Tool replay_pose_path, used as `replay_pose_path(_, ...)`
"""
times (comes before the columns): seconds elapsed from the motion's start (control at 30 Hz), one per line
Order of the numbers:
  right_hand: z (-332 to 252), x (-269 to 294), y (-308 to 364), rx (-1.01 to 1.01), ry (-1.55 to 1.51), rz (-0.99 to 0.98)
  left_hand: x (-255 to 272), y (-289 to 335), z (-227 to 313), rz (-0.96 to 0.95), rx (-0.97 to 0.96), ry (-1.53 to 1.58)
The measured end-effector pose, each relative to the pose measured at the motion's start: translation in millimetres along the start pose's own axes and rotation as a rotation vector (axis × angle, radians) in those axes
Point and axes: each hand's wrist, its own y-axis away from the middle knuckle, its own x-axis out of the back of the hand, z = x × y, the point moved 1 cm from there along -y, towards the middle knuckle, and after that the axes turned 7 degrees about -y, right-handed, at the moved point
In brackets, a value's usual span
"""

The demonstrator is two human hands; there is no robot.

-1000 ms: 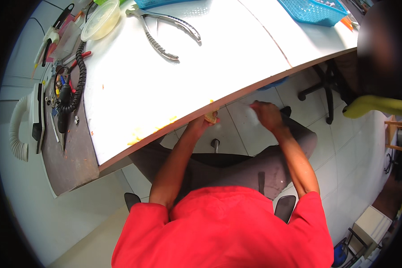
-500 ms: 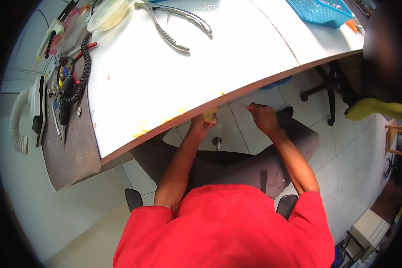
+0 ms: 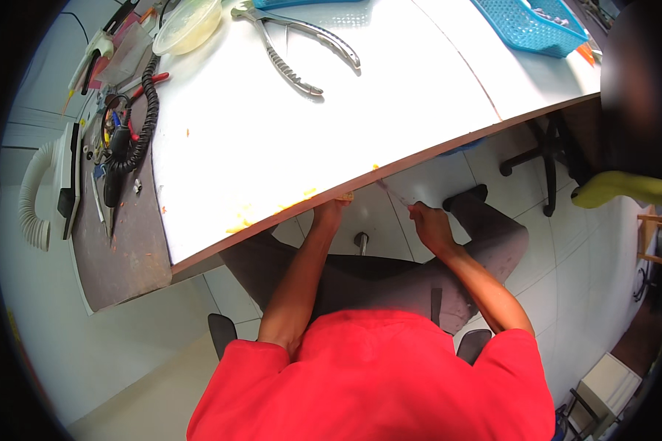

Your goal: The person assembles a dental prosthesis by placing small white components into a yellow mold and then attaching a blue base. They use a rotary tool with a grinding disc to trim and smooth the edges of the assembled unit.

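Observation:
Just under the table's front edge, my left hand [image 3: 329, 213] is closed around a small yellowish piece [image 3: 348, 196]. The table hides part of that piece and some of my fingers. To its right, my right hand [image 3: 431, 226] is wrapped round the handle end of a thin knife-like tool [image 3: 395, 192]. The tool's slim, pale blade slants up and left toward the table edge, apart from the yellowish piece. Yellow-orange shavings [image 3: 242, 219] lie scattered along the edge of the white table [image 3: 331, 125] above my left hand.
Metal pliers [image 3: 294, 44] lie open at the back, beside a clear plastic bowl [image 3: 189, 28]. A blue basket [image 3: 533, 28] stands back right. A black coiled cord [image 3: 148, 110] and small tools occupy the dark mat [image 3: 129, 250] at left. A chair base [image 3: 548, 158] stands at right.
My right hand has come down and slightly back from the table, and the tool's blade now shows more clearly. The yellowish piece in my left hand is more hidden by the table edge.

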Motion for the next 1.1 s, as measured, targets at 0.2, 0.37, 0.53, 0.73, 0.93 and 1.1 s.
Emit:
replay_pose_path(0.2,-39,-17,-2,0.09,-0.123,0.014,0,4,-30,-0.082,0.016,-0.198)
replay_pose_path(0.37,-55,-5,-4,0.189,-0.143,0.042,-14,18,-26,0.004,0.099,-0.074)
replay_pose_path(0.53,8,16,3,-0.034,0.022,0.063,-5,21,1,-0.042,-0.057,-0.112)
replay_pose_path(0.73,-61,8,-3,-0.081,-0.161,-0.068,-19,19,9,-0.075,-0.102,-0.06)
replay_pose_path(0.93,-59,33,1,-0.125,-0.062,-0.093,-4,6,-15,-0.027,-0.183,-0.549)
replay_pose_path(1.1,-45,18,15,0.097,0.024,-0.033,-3,11,-19,0.187,-0.31,-0.523)
